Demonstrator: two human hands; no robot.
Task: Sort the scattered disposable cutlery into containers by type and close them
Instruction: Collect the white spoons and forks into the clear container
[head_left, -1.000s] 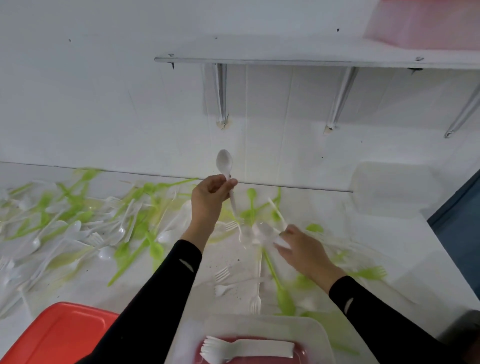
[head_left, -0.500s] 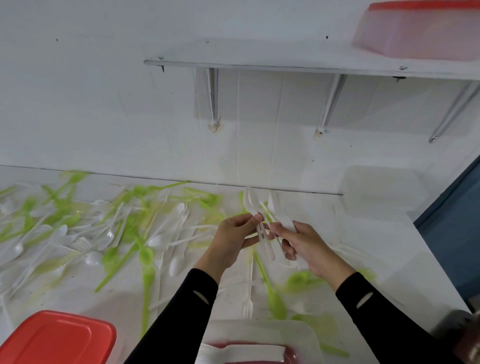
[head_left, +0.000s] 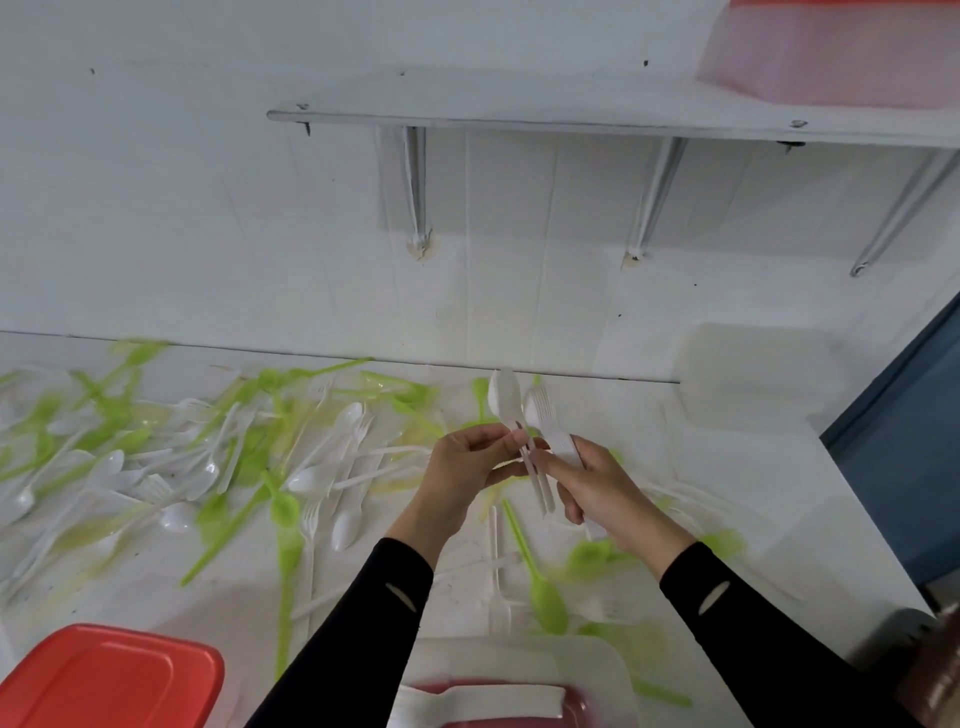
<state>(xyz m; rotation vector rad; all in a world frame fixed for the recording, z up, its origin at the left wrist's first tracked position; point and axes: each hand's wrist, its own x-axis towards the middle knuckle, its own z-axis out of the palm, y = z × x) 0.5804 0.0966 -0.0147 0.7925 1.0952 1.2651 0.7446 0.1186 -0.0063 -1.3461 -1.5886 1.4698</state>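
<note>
- White spoon (head_left: 505, 397): held upright above the table (head_left: 779, 509), bowl up, handle pinched by the left hand (head_left: 467, 467).
- White forks (head_left: 545, 410): bundle gripped in the right hand (head_left: 602, 488), just beside the spoon.
- Scattered cutlery (head_left: 284, 509): green and white, lying on the table.

I am facing a white wall (head_left: 156, 208) on the far side, where a white shelf (head_left: 519, 101) is resting on three slanted metal brackets (head_left: 415, 192). The white bench (head_left: 831, 545) is running left to right below it, and a blue panel (head_left: 914, 467) is standing just beyond its right end.
</note>
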